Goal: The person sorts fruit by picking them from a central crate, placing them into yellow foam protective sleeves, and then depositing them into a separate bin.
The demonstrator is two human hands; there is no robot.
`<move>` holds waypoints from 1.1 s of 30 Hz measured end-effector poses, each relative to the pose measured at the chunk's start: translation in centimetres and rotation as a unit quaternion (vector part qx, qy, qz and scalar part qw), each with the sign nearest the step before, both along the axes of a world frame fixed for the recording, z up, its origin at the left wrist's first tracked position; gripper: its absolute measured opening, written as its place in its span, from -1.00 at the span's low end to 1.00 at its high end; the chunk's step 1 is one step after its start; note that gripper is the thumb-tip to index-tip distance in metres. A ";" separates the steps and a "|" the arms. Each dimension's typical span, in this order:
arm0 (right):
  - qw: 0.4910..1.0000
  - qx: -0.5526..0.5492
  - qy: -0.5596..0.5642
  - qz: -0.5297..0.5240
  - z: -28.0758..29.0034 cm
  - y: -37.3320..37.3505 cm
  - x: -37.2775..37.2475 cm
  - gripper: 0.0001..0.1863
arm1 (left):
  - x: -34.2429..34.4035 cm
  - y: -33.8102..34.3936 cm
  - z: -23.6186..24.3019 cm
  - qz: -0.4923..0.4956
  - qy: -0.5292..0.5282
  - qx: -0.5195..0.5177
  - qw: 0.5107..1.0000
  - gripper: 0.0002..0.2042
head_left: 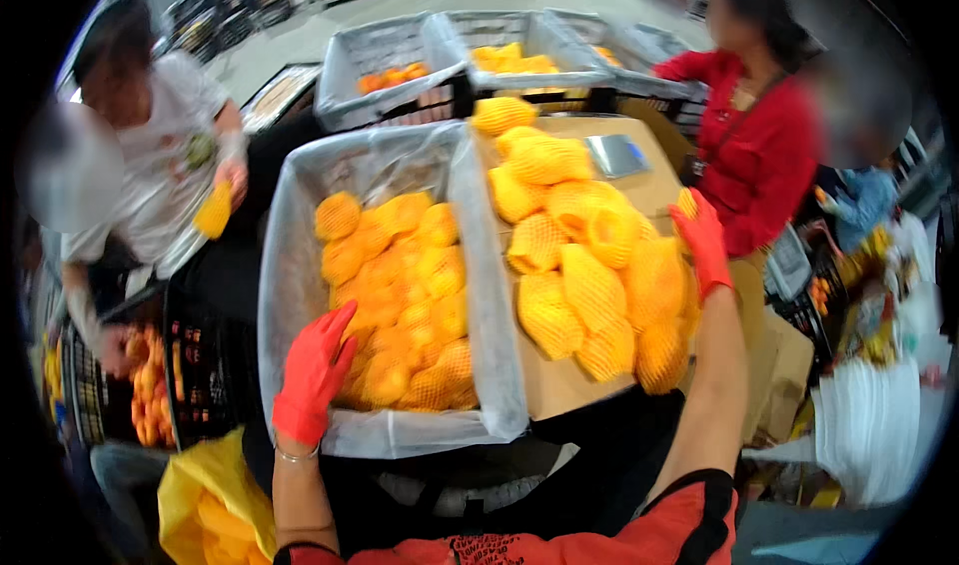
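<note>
My left hand [317, 370] in a red glove is over the near left part of a plastic-lined crate [285, 225] filled with round items in orange foam nets [388, 285], its fingers stretched out and apart, with nothing visibly gripped. My right hand [699, 235], also red-gloved, is raised at the right edge of a cardboard sheet [629, 133], its fingers round a small yellow foam net sleeve [687, 203]. A loose pile of these sleeves [589, 275] covers much of the cardboard, beside a dark flat rectangular object [617, 155].
Co-workers sit left [150, 155] and right [749, 155], the left one holding a yellow net. Lined crates [375, 43] line the back. A black crate of fruit [200, 365] and yellow bag [180, 495] are lower left, white sheets [864, 425] lower right.
</note>
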State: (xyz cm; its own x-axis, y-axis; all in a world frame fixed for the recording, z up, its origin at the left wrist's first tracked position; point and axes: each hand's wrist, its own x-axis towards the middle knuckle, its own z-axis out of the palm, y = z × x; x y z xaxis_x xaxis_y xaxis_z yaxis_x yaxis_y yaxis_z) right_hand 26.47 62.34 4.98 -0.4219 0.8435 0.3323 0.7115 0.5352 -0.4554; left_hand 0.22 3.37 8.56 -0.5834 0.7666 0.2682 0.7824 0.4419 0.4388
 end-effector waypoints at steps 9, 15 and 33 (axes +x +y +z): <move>0.975 0.075 0.139 0.156 6.3 5.3 0.9 -0.53 | 0.0 -0.4 2.7 -0.007 -0.393 0.275 0.878 -0.67; 0.881 -0.119 0.119 0.442 14.2 -20.3 -16.1 -0.61 | -3.1 -3.4 1.0 0.080 -0.490 0.521 0.694 -0.63; 0.640 0.017 -0.374 0.671 -6.4 -45.1 -24.5 -0.28 | -4.4 -6.9 -1.5 -0.040 -0.574 0.525 0.627 -0.63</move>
